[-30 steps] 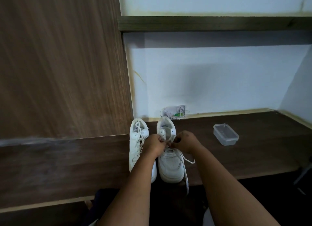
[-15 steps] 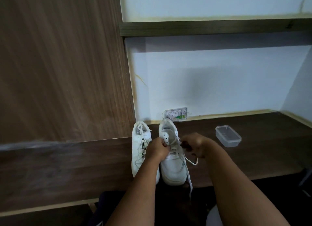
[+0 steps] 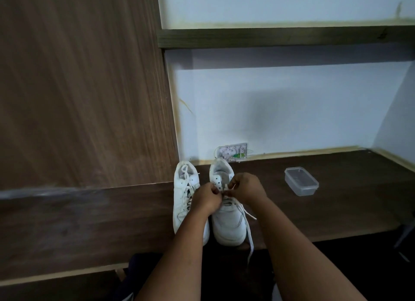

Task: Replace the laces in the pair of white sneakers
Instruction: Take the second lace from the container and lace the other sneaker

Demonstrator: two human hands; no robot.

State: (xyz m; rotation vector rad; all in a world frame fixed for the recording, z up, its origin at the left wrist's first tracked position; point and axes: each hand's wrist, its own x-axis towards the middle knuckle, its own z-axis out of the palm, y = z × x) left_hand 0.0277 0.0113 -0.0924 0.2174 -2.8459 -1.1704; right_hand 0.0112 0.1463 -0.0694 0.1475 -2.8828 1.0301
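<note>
White sneakers (image 3: 226, 220) side by side, centre frame, toes toward viewer, heels toward wall — left hand (image 3: 207, 198) and right hand (image 3: 246, 187) both pinch lace (image 3: 247, 224) on right sneaker; clear tub (image 3: 301, 181) on counter (image 3: 336, 211), contents unclear.

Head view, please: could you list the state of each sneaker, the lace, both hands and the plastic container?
Left sneaker: laced, flat on the shelf, untouched.
Right sneaker: flat on the shelf, laced only part way.
Lace: loose end trailing off the shelf edge.
Left hand: fingers curled, pinching the lace at the eyelets.
Right hand: fingers curled, pinching the lace.
Plastic container: upright, lidless, looks empty.
</note>
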